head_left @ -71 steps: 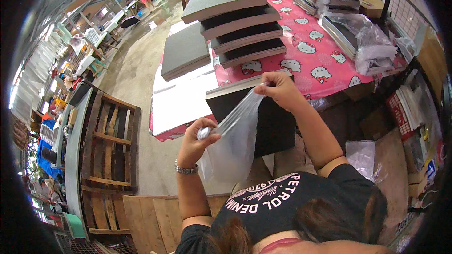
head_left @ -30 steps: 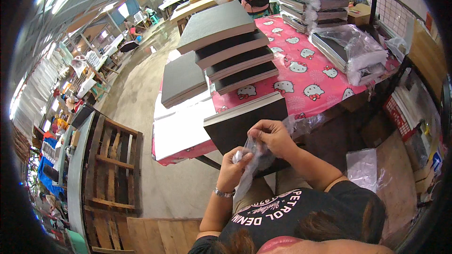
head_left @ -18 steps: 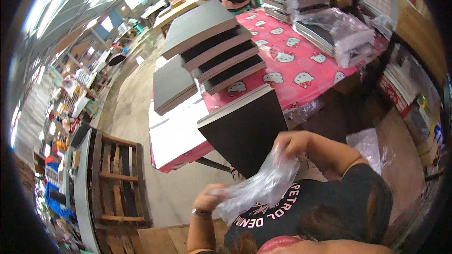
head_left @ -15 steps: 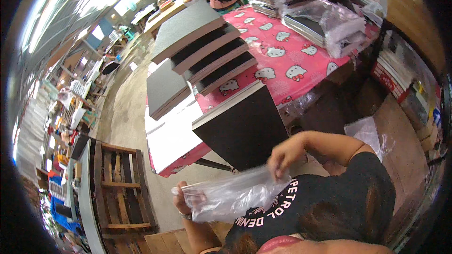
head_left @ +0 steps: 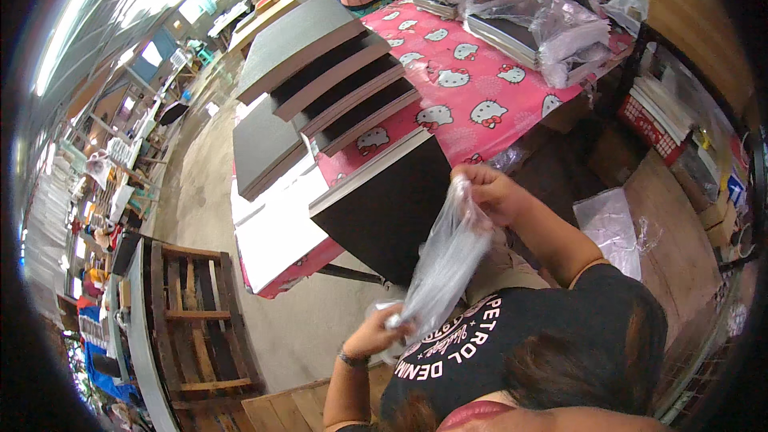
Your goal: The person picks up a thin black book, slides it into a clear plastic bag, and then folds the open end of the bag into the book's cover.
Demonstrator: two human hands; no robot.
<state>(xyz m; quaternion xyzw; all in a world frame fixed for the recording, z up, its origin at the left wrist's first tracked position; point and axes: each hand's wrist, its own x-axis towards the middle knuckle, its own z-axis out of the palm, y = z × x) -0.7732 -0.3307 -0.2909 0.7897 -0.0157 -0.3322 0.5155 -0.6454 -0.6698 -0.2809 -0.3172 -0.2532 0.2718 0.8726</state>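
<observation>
At far left, a wooden pallet runs beneath planks. Books sit piled on the pink tablecloth. My left hand pinches the lower end of a clear plastic bag, fingertips partly hidden. A black book tilts at the table edge, its lower corner behind the bag. My right hand pinches the bag's top. Farther right, a red crate's contents are hard to make out.

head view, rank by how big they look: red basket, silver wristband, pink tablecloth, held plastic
1. Pink tablecloth, largest
2. Held plastic
3. Red basket, partly hidden
4. Silver wristband, smallest
</observation>
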